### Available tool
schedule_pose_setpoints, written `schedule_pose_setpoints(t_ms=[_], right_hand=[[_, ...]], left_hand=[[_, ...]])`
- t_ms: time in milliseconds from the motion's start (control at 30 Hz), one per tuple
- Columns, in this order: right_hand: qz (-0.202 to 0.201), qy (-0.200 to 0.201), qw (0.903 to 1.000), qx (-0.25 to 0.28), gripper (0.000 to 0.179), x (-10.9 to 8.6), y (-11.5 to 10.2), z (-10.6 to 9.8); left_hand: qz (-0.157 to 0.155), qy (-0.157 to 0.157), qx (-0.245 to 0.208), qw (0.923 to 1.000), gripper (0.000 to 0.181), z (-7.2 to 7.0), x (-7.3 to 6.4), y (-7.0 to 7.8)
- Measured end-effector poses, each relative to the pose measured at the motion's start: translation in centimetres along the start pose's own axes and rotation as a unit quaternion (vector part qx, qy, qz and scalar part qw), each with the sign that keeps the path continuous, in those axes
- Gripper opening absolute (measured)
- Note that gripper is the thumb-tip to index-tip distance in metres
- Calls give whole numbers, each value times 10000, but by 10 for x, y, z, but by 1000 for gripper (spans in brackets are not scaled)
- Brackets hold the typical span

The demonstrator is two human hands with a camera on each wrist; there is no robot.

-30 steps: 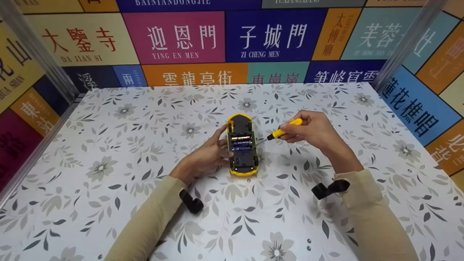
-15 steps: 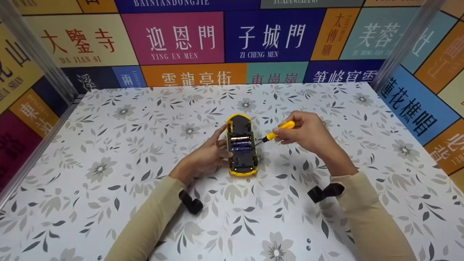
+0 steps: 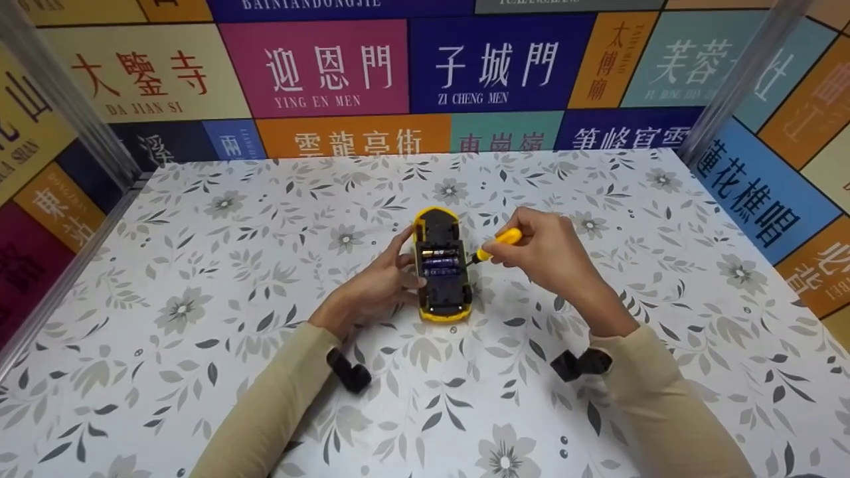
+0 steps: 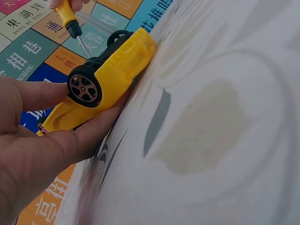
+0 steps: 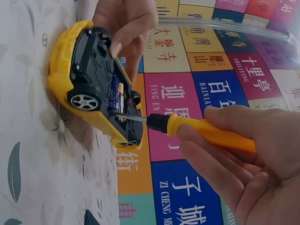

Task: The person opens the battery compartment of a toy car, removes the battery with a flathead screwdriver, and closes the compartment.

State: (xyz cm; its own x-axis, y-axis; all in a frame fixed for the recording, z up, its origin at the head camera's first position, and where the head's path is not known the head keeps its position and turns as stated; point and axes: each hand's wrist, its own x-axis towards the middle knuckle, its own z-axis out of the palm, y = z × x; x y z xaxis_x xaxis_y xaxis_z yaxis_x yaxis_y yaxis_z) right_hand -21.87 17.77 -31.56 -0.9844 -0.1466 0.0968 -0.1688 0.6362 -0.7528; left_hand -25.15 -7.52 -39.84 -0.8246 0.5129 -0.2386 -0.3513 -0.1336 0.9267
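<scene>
A yellow toy car (image 3: 445, 295) lies wheels up in the middle of the table, its black underside showing. Its battery compartment is uncovered and holds purple batteries (image 3: 441, 263). My left hand (image 3: 373, 287) grips the car along its left side; in the left wrist view the thumb lies by a rear wheel (image 4: 84, 88) and a finger runs under the body. My right hand (image 3: 548, 255) pinches a yellow-handled screwdriver (image 5: 213, 133) with a black collar. Its thin metal shaft (image 5: 133, 117) slants down to the compartment's right edge, the tip overlapping the batteries' ends in the right wrist view.
The table wears a white cloth (image 3: 265, 372) printed with grey flowers and leaves. Behind it stands a wall (image 3: 319, 66) of coloured panels with Chinese lettering, with clear upright posts at the corners. A black strap (image 3: 348, 372) hangs from the left cuff, another strap (image 3: 582, 365) from the right.
My right hand has moved left with the screwdriver, bringing its tip from beside the car to the battery compartment's edge. The left hand and the car have stayed in place.
</scene>
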Motion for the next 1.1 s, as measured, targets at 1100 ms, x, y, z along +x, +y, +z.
schedule_pose_setpoints(t_ms=[1100], right_hand=[[-346,139,9989,-294,19,-4,-1,1]], left_hand=[[-19,14,-49,10000,104,-1,-1,0]])
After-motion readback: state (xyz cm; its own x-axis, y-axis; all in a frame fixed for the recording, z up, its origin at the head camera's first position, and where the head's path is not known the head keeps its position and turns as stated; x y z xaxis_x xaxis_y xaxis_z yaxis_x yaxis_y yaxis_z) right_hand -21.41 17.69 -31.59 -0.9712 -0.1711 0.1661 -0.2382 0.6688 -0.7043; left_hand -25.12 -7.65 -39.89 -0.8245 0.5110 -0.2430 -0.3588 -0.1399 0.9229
